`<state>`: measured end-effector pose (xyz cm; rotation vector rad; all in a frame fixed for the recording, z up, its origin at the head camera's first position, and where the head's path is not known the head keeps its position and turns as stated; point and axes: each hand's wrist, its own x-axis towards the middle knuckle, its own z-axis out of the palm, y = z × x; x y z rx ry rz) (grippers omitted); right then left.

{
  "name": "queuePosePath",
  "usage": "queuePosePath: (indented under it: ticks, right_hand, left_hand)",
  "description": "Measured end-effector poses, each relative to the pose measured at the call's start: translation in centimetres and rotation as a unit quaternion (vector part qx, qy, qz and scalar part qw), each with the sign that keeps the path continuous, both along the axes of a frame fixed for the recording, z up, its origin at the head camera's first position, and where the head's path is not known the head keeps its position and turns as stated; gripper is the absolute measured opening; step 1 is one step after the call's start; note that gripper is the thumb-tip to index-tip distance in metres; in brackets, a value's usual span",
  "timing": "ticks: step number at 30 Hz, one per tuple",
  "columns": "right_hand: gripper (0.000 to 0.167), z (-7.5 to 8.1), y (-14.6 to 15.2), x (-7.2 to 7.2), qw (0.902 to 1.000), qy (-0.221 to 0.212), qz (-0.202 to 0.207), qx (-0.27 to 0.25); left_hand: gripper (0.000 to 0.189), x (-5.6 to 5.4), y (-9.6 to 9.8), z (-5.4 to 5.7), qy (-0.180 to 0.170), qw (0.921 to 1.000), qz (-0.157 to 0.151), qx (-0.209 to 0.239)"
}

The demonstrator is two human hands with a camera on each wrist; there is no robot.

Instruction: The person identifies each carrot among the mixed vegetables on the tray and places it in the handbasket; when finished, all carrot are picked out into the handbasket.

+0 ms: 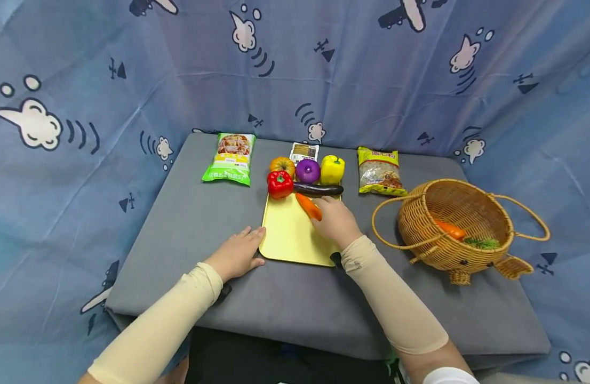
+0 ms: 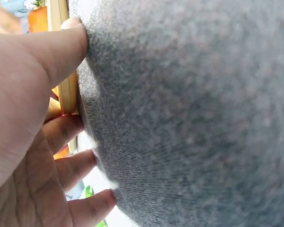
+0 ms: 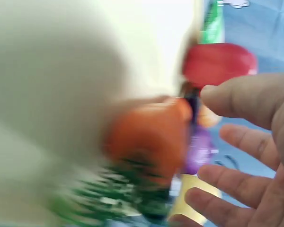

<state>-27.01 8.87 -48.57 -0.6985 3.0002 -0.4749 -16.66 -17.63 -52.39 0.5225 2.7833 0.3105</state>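
Note:
An orange carrot lies slantwise on the pale yellow tray. Beside it is my right hand; in the right wrist view its fingers are spread apart, and the carrot's green top shows blurred. My left hand rests at the tray's left edge, its fingertips against the rim and the grey cloth. Toward the tray's far end sit a red bell pepper, a dark eggplant, an orange pumpkin-like vegetable, a purple round vegetable and a yellow bell pepper.
On the right stands a wicker basket with raised handles, holding another carrot with green leaves. A green-and-white food bag lies back left, a yellow bag back right. Behind the vegetables is a small packet.

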Motion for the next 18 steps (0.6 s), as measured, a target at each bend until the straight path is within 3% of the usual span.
queuePosePath:
  ticks: [5,9,13,18]
  right_hand:
    - [0.075,-2.4,0.4,-0.2,0.9988,-0.039,-0.031,-0.002]
    - [0.089,-3.0,0.7,-0.3,0.9969,-0.047,-0.064,-0.001]
    - [0.077,-2.6,0.6,-0.1,0.9972,-0.037,-0.065,0.006]
    - [0.062,-0.5,0.9,0.9,0.9987,0.003,-0.048,-0.014]
  left_hand:
    - [0.089,0.2,0.1,0.0,-0.004,1.0000,0.003,0.004]
    - [0.089,0.1,0.1,0.0,-0.002,1.0000,0.002,0.004]
    - [0.088,0.3,0.1,-0.2,-0.006,0.9999,0.011,-0.001]
    - [0.088,0.7,0.1,-0.3,-0.011,0.9998,0.018,0.002]
